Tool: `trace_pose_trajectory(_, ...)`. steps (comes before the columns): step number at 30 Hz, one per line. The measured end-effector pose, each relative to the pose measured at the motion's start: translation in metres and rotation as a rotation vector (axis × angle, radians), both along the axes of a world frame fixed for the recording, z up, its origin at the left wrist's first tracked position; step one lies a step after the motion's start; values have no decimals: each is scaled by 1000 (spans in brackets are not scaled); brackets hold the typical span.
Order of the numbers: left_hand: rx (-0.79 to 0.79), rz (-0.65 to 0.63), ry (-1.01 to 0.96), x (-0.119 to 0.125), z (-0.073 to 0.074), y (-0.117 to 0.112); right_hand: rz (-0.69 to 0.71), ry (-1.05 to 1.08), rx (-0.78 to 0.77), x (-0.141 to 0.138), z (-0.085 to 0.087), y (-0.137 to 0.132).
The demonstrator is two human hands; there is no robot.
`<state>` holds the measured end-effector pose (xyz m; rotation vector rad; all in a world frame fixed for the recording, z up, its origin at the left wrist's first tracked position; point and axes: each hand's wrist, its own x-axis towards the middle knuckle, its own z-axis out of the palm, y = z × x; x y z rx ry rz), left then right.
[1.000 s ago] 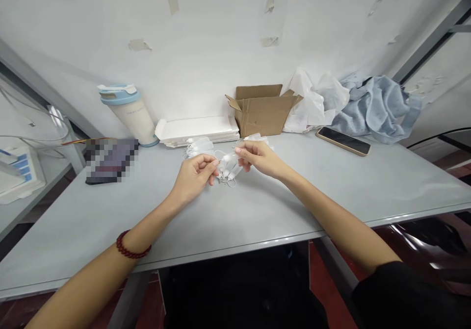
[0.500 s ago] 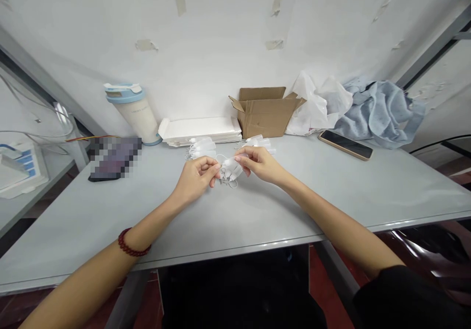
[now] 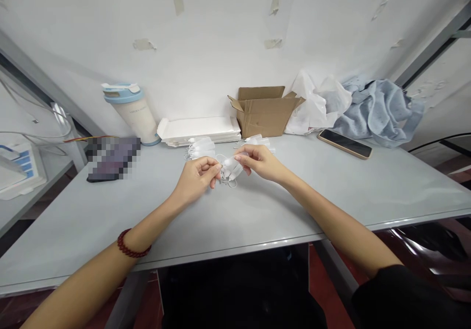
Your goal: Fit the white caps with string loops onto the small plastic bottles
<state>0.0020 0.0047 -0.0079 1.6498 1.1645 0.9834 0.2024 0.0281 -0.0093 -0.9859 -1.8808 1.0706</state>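
Note:
My left hand (image 3: 198, 177) is closed in a pinch at the thin cord end of a small white plastic piece. From the other side, the thumb and fingers of my right hand (image 3: 259, 162) pinch the white piece (image 3: 228, 163) itself. Just under my fingers lie more white corded pieces (image 3: 234, 173), with a cord loop on the table. Behind my left hand is a neat bunch of similar white pieces (image 3: 201, 146). Several more translucent white pieces (image 3: 256, 140) rest behind my right hand. Details between my fingertips are too small to make out.
Along the wall stand a cream tumbler with a blue lid (image 3: 134, 113), stacked white flat boxes (image 3: 198, 129) and an open cardboard box (image 3: 263, 118). Farther right are a white plastic bag (image 3: 312, 106), blue cloth (image 3: 382, 113) and a phone (image 3: 346, 143). A blurred-out dark object (image 3: 114, 160) lies left.
Both hands keep almost the same pinch over the white pieces. The whole view has shifted very slightly.

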Motion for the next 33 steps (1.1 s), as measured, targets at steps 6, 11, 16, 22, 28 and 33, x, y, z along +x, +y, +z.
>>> trace_pose_trajectory(6, -53, 9, -105, -1, 1, 4, -5, 15, -6, 4, 5, 0)
trace_pose_trajectory(11, -22, -3, -25, -1, 2, 2, -5, 8, -5, 3, 6, -1)
trace_pose_trajectory(16, -9, -5, -13, 0, 3, 0, -16, -9, 4, 2, 5, -1)
trace_pose_trajectory(22, -5, 8, -12, 0, 1, -2, -26, -27, 20, -1, 2, -4)
trace_pose_trajectory(28, -2, 3, -4, 0, 0, -3, -20, -39, 24, -2, 2, -4)
trace_pose_trajectory(33, -5, -1, -4, -1, 0, -3, -16, -43, 21, -3, 2, -4)
